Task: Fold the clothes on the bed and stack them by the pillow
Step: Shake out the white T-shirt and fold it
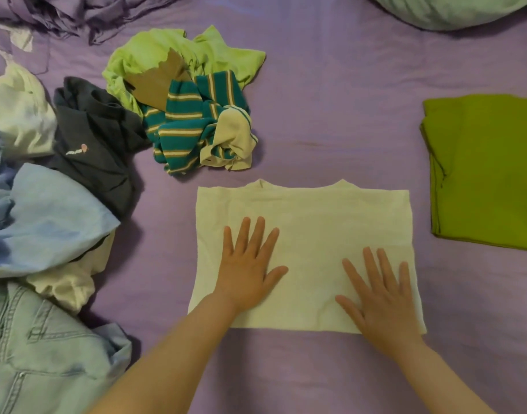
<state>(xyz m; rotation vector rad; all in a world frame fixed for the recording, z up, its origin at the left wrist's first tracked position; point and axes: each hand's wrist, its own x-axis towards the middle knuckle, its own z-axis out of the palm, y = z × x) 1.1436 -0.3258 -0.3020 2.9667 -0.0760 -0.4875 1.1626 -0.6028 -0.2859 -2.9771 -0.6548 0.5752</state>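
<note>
Your left hand (247, 270) and right hand (382, 303) lie flat on the folded white cotton T-shirt (310, 231), fingers straight and spread, gripping nothing. The shirt sits on the purple bed sheet (331, 115) right in front of you, neckline away from you, already a tidy rectangle. Smooth from the middle out to the edges so no creases get trapped, and square the corners before lifting. It probably needs one more fold to match the folded olive-green garment (489, 174) lying to your right, below the pale green pillow (453, 10) at the top right corner. Slide your palms under when you carry it, so the folds hold.

A small pale logo shows on the crumpled dark navy shirt (98, 135) in the unfolded heap at your left; its lettering is too small to read. No other writing is visible.
</note>
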